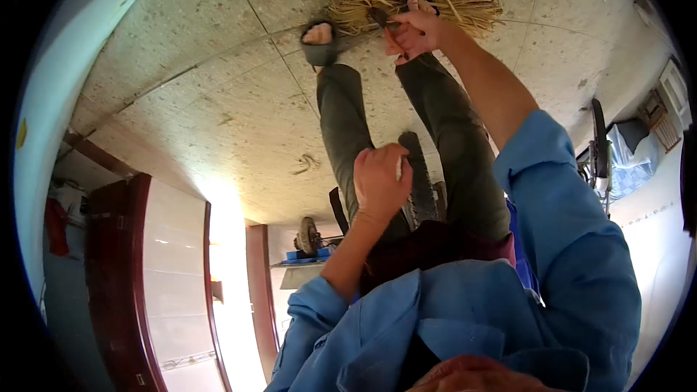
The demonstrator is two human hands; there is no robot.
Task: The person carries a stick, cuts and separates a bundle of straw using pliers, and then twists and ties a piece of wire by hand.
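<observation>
My right hand point(417, 35) reaches down beside the straw and is closed around a tool with orange handles point(395, 43) and a dark head point(377, 17); its exact kind is unclear. The bundle of dry straw point(465, 7) lies spread on the floor around my foot. Over my lap, my left hand point(381, 180) is curled closed, and a small pale bit shows at its edge. Its fingers mostly hide what they hold, if anything. Close by the left hand, a long dark strip point(421, 174) stands between my legs.
My sandalled foot point(318, 38) rests on the speckled tile floor point(203, 94). A few straw wisps point(308, 164) lie on the tiles. A dark red wooden door frame point(131, 261) is at left. Wheeled equipment point(599, 152) and a bag point(632, 163) are at right.
</observation>
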